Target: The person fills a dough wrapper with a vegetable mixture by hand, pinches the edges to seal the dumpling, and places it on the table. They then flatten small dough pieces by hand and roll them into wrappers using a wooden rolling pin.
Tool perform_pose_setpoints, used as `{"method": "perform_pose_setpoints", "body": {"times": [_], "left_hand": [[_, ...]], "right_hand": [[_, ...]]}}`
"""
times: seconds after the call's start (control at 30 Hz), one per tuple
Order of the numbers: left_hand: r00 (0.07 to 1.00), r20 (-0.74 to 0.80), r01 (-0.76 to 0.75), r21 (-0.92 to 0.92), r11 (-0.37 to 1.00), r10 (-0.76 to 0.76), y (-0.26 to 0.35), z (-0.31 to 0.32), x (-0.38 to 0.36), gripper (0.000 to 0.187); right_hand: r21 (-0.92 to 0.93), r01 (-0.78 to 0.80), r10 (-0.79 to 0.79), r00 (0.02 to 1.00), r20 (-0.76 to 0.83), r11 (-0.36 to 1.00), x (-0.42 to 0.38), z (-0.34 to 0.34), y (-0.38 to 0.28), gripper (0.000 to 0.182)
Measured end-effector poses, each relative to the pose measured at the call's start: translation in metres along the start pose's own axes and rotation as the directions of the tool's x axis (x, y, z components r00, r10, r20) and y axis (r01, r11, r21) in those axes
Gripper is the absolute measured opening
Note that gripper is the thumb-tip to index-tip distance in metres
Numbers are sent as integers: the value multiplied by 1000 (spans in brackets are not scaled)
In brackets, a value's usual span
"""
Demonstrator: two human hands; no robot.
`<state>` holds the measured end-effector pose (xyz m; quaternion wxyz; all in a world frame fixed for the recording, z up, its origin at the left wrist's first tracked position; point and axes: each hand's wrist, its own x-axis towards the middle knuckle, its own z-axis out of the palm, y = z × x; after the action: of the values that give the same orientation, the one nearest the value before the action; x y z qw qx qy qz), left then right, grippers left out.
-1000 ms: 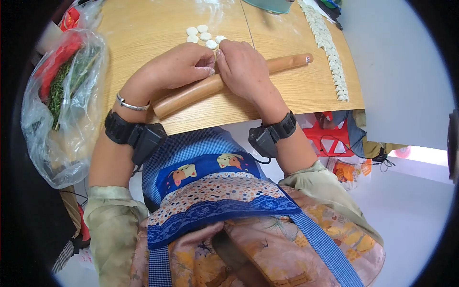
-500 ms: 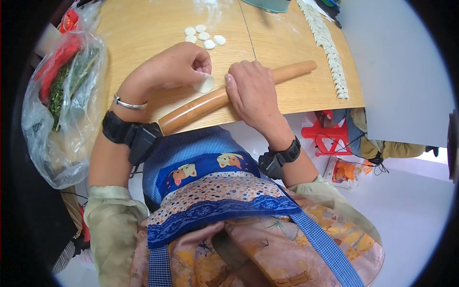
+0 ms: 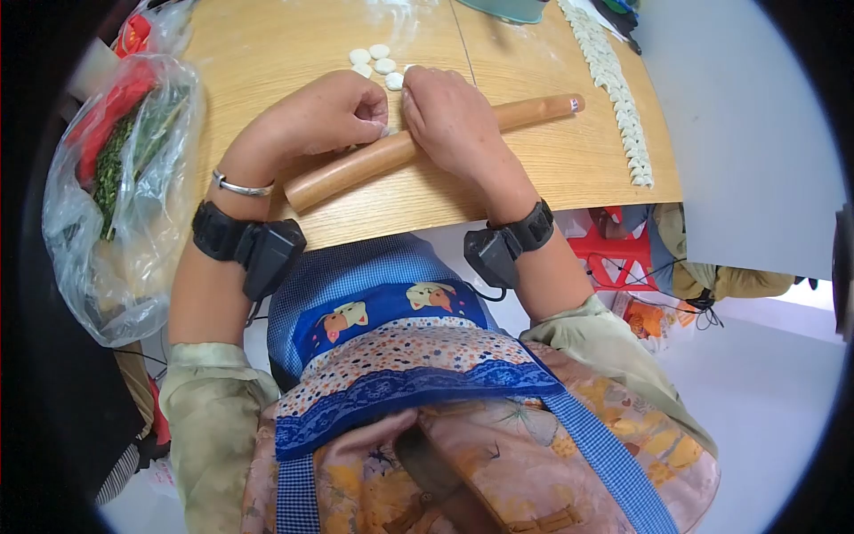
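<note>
Right hand (image 3: 449, 111): palm flat on the rolling pin (image 3: 427, 142), fingers together and extended over its middle; reads as pressing so the pin bears down evenly.
Left hand (image 3: 334, 111): fingertips bunched at the pin's far side, pinching a sliver of white dough (image 3: 389, 131), mostly hidden; probably feeding its edge under the pin.
Rolling pin: lies aslant on the wooden table (image 3: 267, 44), one end past the right fingers, the other below the left wrist.
Dough discs (image 3: 378, 64): small cluster just beyond both sets of fingertips, within easy reach.
Dumplings (image 3: 618, 98): long row well to the right of the right hand.
Plastic bag (image 3: 116, 196): left of the left wrist, open, holding green herbs; red packaging shows too.
</note>
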<state>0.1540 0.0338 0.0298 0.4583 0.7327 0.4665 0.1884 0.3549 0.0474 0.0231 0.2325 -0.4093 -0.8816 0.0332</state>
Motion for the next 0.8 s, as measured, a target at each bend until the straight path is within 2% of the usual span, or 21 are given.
{"method": "perform_pose_setpoints", "body": {"times": [0.03,0.1,0.2,0.3,0.33,0.4,0.53,0.6,0.8], "left_hand": [[1000,-3,0,-1,1000,0,1,1,0,12],[992,-53,-116,41,992,118,2,5,-1,10],[992,-9,-123,146,982,126,4,7,2,10],[986,-8,-165,111,980,167,4,6,-2,9],[986,-8,-166,111,980,168,3,6,-2,9],[985,23,-168,-19,986,168,0,5,-4,10],[980,6,-201,16,979,201,0,6,-2,14],[992,-22,-118,81,990,121,1,5,-1,20],[984,-76,-152,105,983,160,-3,6,0,24]], "right_hand": [[-1,3,-3,1000,0,1000,-1,-1,-1,16],[-9,-7,7,1000,3,1000,-10,-4,-4,17],[-57,9,-9,1000,-1,998,-30,-10,-10,16],[-84,57,-59,998,-21,995,-49,-18,-16,15],[-84,57,-59,998,-21,995,-53,-19,-17,15],[-66,73,-77,995,-56,995,-57,-18,-16,15],[-49,62,-66,995,-81,997,-50,-14,-16,14],[-64,48,-52,996,-75,997,-39,-9,-14,11],[7,29,-28,999,-33,1000,-6,1,-5,10]]}}
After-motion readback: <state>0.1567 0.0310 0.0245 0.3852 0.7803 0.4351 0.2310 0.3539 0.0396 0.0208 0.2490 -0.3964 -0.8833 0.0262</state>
